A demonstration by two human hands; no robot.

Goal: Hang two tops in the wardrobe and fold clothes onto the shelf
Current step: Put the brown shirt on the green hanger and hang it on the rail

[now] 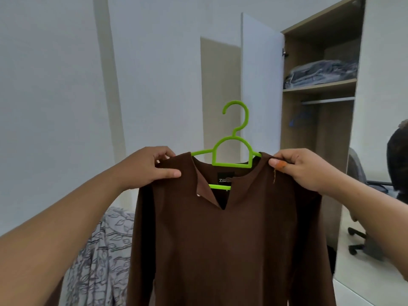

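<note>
A brown long-sleeved top (231,250) hangs in front of me on a bright green plastic hanger (234,146), whose hook stands upright above the neckline. My left hand (148,166) pinches the top's left shoulder, and my right hand (300,166) pinches its right shoulder. The wardrobe (318,120) stands open behind and to the right. Its metal rail (329,100) runs under a shelf (320,86), and a blue hanger (300,117) hangs in the shadow below the rail.
Folded clothes in clear plastic (320,72) lie on the wardrobe shelf. The white wardrobe door (260,85) stands open at the centre. A grey leaf-patterned cloth (103,255) lies at lower left. At the far right are a person's head (397,164) and an office chair (362,239).
</note>
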